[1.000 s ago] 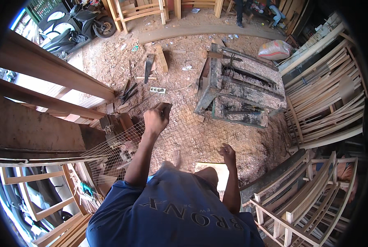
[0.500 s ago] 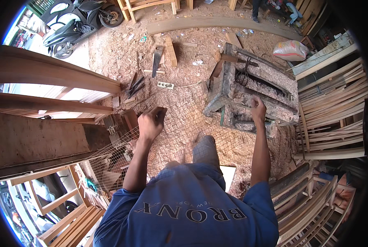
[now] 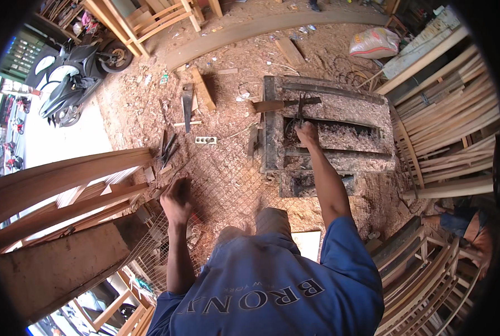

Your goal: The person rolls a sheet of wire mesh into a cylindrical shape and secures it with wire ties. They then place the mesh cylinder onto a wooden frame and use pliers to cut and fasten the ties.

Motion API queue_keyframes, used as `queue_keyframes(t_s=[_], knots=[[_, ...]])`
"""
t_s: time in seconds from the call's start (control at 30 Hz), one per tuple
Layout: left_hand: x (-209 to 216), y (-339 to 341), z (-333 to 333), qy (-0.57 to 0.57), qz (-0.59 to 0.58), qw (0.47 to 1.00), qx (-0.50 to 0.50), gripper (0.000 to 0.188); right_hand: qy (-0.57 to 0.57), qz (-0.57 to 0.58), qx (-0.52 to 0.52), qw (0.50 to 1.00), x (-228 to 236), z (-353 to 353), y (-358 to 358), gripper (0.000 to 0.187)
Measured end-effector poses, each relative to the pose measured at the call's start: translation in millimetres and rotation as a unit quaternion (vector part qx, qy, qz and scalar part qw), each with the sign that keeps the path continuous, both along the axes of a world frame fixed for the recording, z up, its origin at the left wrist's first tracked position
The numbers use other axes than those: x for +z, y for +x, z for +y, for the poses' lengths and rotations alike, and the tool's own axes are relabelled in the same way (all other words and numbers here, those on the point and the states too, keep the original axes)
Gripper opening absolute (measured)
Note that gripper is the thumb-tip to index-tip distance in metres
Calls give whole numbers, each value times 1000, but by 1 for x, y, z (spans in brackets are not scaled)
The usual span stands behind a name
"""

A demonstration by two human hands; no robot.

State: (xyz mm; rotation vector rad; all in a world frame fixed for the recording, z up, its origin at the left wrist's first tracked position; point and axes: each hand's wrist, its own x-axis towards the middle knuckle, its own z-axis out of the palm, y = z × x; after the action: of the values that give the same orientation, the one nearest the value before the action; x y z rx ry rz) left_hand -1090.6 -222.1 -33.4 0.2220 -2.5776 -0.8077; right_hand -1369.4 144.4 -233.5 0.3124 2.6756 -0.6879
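My left hand (image 3: pixel 176 203), fingers curled closed, grips an edge of thin wire mesh (image 3: pixel 153 238). The mesh hangs below that hand and stretches faintly over the floor in front of my legs. My right hand (image 3: pixel 306 134) reaches over the low wooden bench (image 3: pixel 339 161) with its fingers closed at a dark metal hand tool with looped handles (image 3: pixel 292 127), which looks like pincers or snips. The fingers partly hide it. Just beyond, a wooden-handled blade (image 3: pixel 268 106) lies on the shavings-covered bench top.
On the shavings-covered floor lie a handsaw (image 3: pixel 188 107), a wood block (image 3: pixel 203 88), a socket strip (image 3: pixel 205 140) and several dark bars (image 3: pixel 169 150). Thick boards (image 3: pixel 71 180) jut in at left. Stacked strips (image 3: pixel 445 123) stand right; another person's arm (image 3: pixel 475 238) shows lower right.
My right hand has moved forward across the bench to the dark looped tool and closed there. The left hand keeps hold of the mesh. My view has turned to the right.
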Motion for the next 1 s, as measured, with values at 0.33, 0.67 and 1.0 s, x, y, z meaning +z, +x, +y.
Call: queue_keyframes(t_s=[0.33, 0.67, 1.0], knots=[[44, -69, -4, 14, -3, 999, 42, 7, -80, 28, 51, 995, -74, 13, -28, 38], [53, -156, -57, -48, 71, 995, -55, 10, -587, 183, -247, 748, 131, 38, 142, 17], [37, -250, -76, -146, 140, 968, -147, 11, -458, 78, -183, 867, 195, -61, 290, 29]])
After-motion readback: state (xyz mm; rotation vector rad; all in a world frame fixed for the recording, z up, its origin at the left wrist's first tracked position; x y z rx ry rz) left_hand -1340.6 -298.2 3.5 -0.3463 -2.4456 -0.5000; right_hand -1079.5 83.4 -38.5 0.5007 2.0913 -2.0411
